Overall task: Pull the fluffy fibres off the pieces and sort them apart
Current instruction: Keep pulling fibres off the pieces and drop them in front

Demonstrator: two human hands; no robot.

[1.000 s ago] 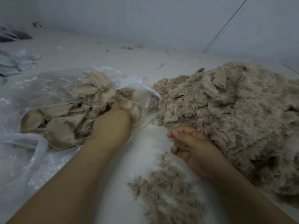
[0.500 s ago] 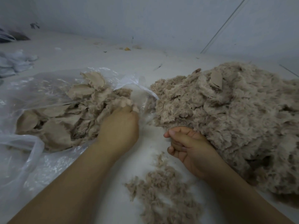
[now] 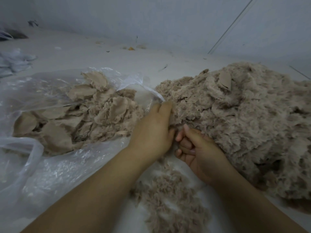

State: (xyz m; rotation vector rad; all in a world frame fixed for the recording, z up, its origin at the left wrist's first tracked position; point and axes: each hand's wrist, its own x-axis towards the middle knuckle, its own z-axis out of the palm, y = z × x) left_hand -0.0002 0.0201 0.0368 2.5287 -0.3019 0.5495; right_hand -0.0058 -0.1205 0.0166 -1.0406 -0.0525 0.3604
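A large heap of fluffy beige pieces [image 3: 244,118] fills the right side of the white surface. A clear plastic bag [image 3: 50,169] on the left holds stripped, flatter beige pieces [image 3: 80,121]. Loose pulled fibres [image 3: 170,195] lie in a small mound between my forearms. My left hand [image 3: 153,132] reaches into the heap's left edge, its fingers curled into a fluffy piece there. My right hand [image 3: 200,153] rests against the heap's foot just beside it, fingers loosely curled, with nothing visible in them.
A grey wall [image 3: 151,19] runs along the back with small scraps at its foot. Crumpled pale plastic [image 3: 15,63] lies at the far left. The bag's open mouth [image 3: 143,91] faces the heap.
My left hand came out of the bag and moved right to the heap's edge, beside my right hand. My right hand stayed almost in place, its thumb now raised against the heap.
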